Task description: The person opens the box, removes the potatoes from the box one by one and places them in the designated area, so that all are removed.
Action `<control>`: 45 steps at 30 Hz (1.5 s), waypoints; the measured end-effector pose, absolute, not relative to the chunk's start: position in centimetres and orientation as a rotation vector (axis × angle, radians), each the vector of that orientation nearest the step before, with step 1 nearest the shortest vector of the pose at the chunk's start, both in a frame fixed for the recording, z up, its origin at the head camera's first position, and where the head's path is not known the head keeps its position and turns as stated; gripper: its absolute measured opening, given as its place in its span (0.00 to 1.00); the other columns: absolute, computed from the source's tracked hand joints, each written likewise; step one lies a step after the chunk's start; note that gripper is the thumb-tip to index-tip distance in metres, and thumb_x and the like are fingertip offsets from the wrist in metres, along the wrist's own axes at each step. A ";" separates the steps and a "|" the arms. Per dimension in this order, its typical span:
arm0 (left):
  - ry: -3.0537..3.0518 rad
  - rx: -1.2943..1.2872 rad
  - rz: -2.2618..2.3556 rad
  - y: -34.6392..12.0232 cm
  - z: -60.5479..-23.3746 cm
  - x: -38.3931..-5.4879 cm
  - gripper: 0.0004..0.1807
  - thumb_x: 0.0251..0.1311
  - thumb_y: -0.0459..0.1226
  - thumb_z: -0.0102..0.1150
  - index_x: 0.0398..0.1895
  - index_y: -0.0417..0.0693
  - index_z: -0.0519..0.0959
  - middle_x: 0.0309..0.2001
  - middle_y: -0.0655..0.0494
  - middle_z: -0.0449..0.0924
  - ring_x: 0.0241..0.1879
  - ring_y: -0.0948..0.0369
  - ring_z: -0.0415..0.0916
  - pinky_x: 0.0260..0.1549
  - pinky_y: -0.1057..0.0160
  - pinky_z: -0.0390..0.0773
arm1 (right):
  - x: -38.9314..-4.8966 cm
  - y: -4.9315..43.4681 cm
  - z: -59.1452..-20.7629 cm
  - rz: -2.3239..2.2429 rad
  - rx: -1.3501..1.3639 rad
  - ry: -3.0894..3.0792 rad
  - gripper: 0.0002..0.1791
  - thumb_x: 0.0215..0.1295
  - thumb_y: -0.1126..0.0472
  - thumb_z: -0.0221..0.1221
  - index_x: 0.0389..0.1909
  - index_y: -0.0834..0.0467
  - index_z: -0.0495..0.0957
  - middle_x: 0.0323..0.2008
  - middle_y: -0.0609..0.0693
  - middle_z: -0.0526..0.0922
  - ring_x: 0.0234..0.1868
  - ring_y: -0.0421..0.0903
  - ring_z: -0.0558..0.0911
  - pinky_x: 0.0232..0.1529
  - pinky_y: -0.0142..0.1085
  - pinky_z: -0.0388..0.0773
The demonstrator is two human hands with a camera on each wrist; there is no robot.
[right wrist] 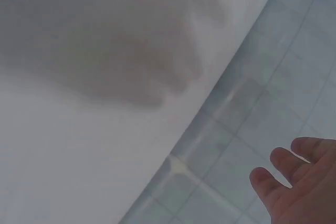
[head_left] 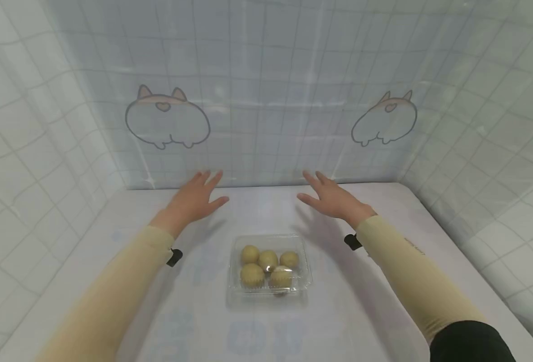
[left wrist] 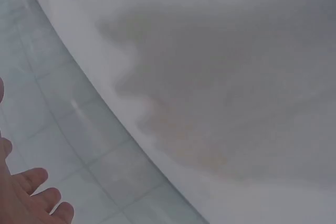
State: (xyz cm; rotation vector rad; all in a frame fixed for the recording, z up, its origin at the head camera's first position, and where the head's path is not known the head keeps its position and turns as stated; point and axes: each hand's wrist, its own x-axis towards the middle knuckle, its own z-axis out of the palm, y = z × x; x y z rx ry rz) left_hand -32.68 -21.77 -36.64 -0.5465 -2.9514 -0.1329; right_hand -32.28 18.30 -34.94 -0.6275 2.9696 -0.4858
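tan sleeves (head_left: 96, 291) run up from the bottom corners, closest to the lens, with a black band (head_left: 471, 342) round the right one, and framed between them, on the middle of the white table (head_left: 266, 213), sits our clear plastic box (head_left: 232, 271)! five yellow balls (head_left: 268, 261) show plainly inside, three at the back, two in front; a sliver below the front right one could be another or just a reflection, can't tell. the lid (head_left: 268, 242) looks down, though whether it's snapped tight can't be made out. moving outward, it's the left hand (head_left: 196, 200) beyond the box on one side and the right hand (head_left: 331, 197) on the other, both well apart from it, palms down, fingers spread apart and gripping nothing! soft shadows (head_left: 209, 229) on the table suggest they hang above it, and the wrist views agree, the fingertips out over the table's far edge. so where's the danger? if a hand swung back low, a dangling black clip (head_left: 174, 257) under the left wrist, or its twin (head_left: 352, 242) under the right, could snag the box and shove it. squeeze those thin walls too hard and they'd likely buckle; tip it with a loose lid and the balls could roll free. behind it all, the gridded wall (head_left: 257, 65), two cartoon animals (head_left: 168, 120) looking on.
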 end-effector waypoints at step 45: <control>-2.904 -0.718 -0.569 -19.5 -38.8 -19.6 0.39 0.65 0.67 0.45 0.74 0.60 0.64 0.63 0.48 0.72 0.62 0.48 0.70 0.58 0.43 0.70 | -19.2 19.8 -38.0 -0.822 -0.792 2.905 0.37 0.71 0.30 0.43 0.77 0.36 0.51 0.72 0.45 0.60 0.69 0.47 0.65 0.67 0.50 0.63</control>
